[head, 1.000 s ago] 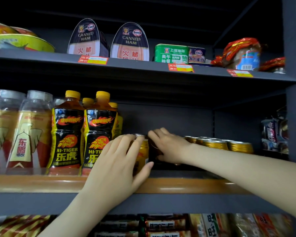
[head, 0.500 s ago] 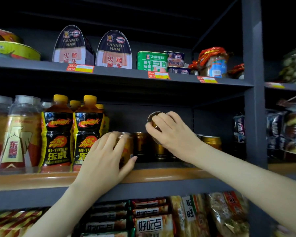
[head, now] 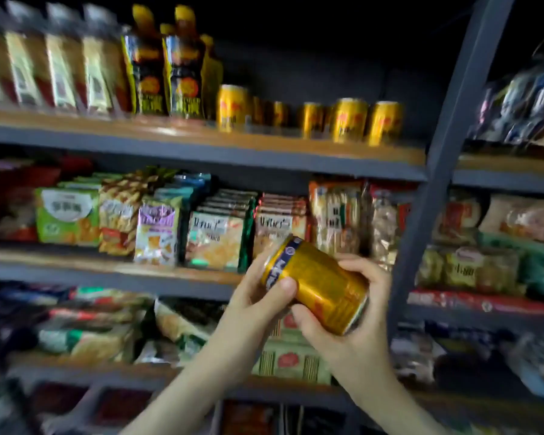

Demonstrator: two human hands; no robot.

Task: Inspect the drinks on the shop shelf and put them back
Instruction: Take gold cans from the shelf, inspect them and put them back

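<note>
A gold drink can [head: 319,282] lies tilted on its side between both hands, in front of the snack shelf and well below the drinks shelf. My left hand [head: 258,299] grips its upper end, thumb across the blue-printed band. My right hand [head: 355,312] cups its lower end from beneath, fingers curled over the far side. Several more gold cans [head: 349,119] stand on the drinks shelf [head: 201,136] above, beside yellow-capped Hi-Tiger bottles [head: 182,64] and clear bottles [head: 60,64] at the left.
A grey upright post [head: 434,183] rises just right of my hands. Snack packets [head: 214,233] fill the shelf behind the can, with more packets [head: 91,337] on the shelf below. Bagged goods [head: 522,102] sit in the bay to the right.
My right hand has lifted a can off the drinks shelf and brought it down; my left hand left the shelf can and took hold of this one. The view has dropped.
</note>
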